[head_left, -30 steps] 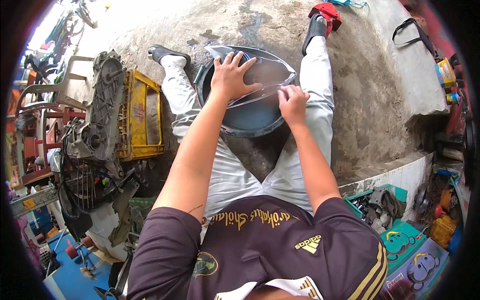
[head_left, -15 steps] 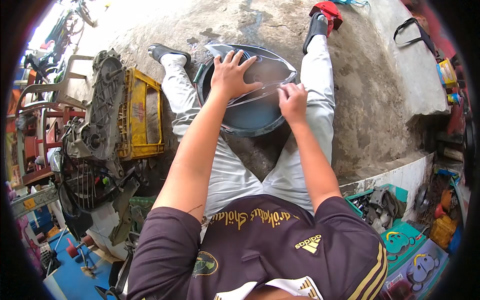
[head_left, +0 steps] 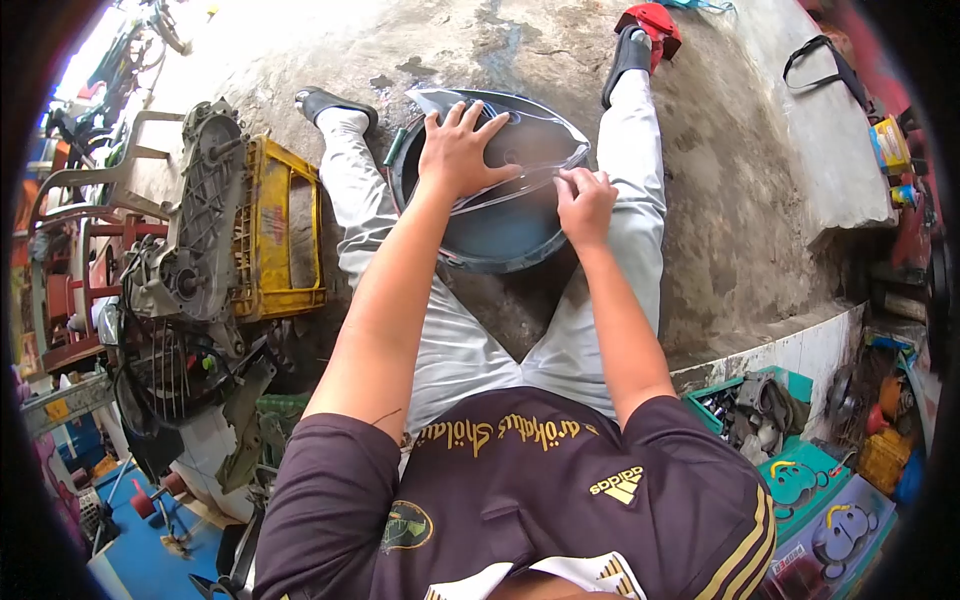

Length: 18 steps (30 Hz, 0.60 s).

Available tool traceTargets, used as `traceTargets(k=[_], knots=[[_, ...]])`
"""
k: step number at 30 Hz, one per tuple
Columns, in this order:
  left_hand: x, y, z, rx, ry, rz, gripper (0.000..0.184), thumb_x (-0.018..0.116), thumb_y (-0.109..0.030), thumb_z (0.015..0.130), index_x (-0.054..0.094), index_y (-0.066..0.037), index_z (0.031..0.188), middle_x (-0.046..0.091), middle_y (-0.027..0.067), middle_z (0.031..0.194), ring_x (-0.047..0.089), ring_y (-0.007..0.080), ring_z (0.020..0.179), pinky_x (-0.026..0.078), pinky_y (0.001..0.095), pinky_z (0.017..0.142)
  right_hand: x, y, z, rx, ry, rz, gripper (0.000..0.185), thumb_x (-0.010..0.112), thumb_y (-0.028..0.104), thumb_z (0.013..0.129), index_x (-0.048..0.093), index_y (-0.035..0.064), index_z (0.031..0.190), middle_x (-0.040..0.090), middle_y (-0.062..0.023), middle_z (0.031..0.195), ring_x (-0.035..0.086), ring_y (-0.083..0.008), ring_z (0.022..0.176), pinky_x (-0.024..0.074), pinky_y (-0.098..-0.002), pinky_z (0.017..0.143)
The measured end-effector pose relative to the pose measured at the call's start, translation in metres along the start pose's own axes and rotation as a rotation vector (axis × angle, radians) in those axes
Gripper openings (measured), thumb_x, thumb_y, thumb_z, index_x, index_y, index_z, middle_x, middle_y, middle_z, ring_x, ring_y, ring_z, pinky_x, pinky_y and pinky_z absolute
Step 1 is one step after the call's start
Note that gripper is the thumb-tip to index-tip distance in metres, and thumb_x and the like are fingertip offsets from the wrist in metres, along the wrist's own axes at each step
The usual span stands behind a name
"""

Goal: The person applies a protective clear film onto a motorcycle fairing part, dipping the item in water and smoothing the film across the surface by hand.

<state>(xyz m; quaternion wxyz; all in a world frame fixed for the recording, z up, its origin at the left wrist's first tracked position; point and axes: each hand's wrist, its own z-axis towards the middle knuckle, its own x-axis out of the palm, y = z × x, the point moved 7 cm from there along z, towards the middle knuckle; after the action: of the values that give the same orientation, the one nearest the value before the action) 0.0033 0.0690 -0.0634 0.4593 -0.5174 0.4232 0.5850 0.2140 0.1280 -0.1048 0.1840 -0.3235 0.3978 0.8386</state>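
Observation:
A round dark basin (head_left: 505, 255) with bluish, cloudy contents stands on the ground between the legs. Across its top lies a curved, pointed panel (head_left: 545, 140) with a clear and pale rim. My left hand (head_left: 460, 155) rests on the panel's left part, fingers spread. At the panel's right lower edge, my right hand (head_left: 585, 200) has its fingers pinched together; what lies between the fingertips is too small to make out. A green stick-like thing (head_left: 396, 147) leans at the basin's left rim.
On the left stand a yellow crate (head_left: 290, 225), a grey metal engine casing (head_left: 205, 210) and a chair frame. Lower right are a green tray (head_left: 750, 400) of parts and a teal case (head_left: 800, 480). A red object (head_left: 655, 25) lies by the right foot.
The view has shifted very slightly. My right hand has made only small movements at the panel's edge, and my left hand stays on the panel.

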Motion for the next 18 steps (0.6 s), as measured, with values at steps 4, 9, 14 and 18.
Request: traceTargets(k=[4, 9, 14, 18], knots=[[0.002, 0.0, 0.001, 0.004, 0.014, -0.021, 0.095, 0.064, -0.084, 0.08, 0.049, -0.034, 0.158, 0.045, 0.0099, 0.165, 0.039, 0.0325, 0.153, 0.026, 0.0612, 0.123, 0.002, 0.031, -0.007, -0.212, 0.143, -0.03, 0.005, 0.077, 0.019, 0.089, 0.075, 0.015, 0.09, 0.072, 0.0007, 0.085, 0.064, -0.026, 0.089, 0.0435, -0.0452, 0.082], [0.002, 0.001, -0.001, -0.004, 0.009, -0.01, 0.095, 0.064, -0.085, 0.079, 0.048, -0.035, 0.158, 0.045, 0.01, 0.165, 0.039, 0.0325, 0.154, 0.025, 0.0621, 0.123, 0.0, 0.009, -0.001, -0.054, 0.003, -0.002, 0.006, 0.076, 0.021, 0.088, 0.077, 0.0158, 0.091, 0.073, 0.0013, 0.085, 0.065, -0.024, 0.091, 0.042, -0.0447, 0.085], [0.003, 0.001, 0.0, -0.002, 0.006, 0.002, 0.094, 0.064, -0.085, 0.08, 0.048, -0.035, 0.158, 0.045, 0.0099, 0.165, 0.039, 0.0322, 0.153, 0.025, 0.0622, 0.123, 0.0, 0.007, 0.001, -0.038, 0.075, -0.042, 0.006, 0.076, 0.022, 0.089, 0.077, 0.0163, 0.09, 0.074, 0.0021, 0.087, 0.065, -0.0224, 0.093, 0.0417, -0.0446, 0.086], [0.002, 0.001, -0.001, -0.004, 0.002, -0.001, 0.094, 0.063, -0.085, 0.08, 0.048, -0.035, 0.158, 0.045, 0.0096, 0.165, 0.039, 0.0318, 0.153, 0.026, 0.0614, 0.123, 0.009, 0.02, -0.007, -0.153, 0.088, -0.031, 0.006, 0.077, 0.023, 0.088, 0.077, 0.017, 0.09, 0.074, 0.0025, 0.087, 0.065, -0.0229, 0.092, 0.0416, -0.0456, 0.086]])
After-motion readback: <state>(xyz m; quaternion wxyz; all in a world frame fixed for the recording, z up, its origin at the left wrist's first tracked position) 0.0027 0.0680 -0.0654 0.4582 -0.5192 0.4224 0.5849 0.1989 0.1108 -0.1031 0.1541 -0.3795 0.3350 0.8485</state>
